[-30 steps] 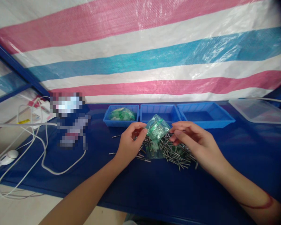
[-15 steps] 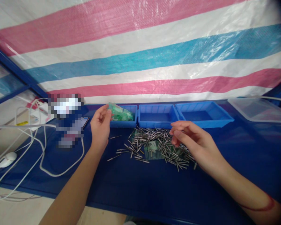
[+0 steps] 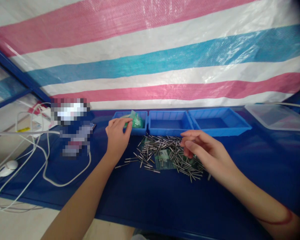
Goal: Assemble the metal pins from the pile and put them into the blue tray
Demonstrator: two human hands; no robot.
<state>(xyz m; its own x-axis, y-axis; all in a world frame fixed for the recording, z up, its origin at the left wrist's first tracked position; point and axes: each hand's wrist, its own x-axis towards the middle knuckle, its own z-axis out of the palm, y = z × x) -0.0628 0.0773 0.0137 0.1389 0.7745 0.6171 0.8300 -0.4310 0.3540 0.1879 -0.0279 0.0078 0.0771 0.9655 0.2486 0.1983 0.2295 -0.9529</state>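
Note:
My left hand (image 3: 118, 135) reaches over the left blue bin (image 3: 137, 132), its thumb and fingers closed on a small green-tinted plastic bag (image 3: 136, 118). More green bags seem to lie in that bin, partly hidden by the hand. My right hand (image 3: 202, 145) hovers at the right side of a pile of metal blind rivets (image 3: 162, 144). Its fingers are loosely bent, with a gap to the thumb and nothing visible between them. Among the rivets lies a small zip bag (image 3: 164, 160) with pale contents.
A middle blue bin (image 3: 170, 128) and a right blue bin (image 3: 220, 126) stand beside the left one. A clear plastic lid (image 3: 277, 116) lies far right. White cables (image 3: 46, 166) and blurred-out items crowd the left. Striped sheeting (image 3: 150, 66) hangs behind the blue table (image 3: 145, 196).
My left hand has moved right, further over the left bin, with the green bag in its fingers. My right hand stays almost still.

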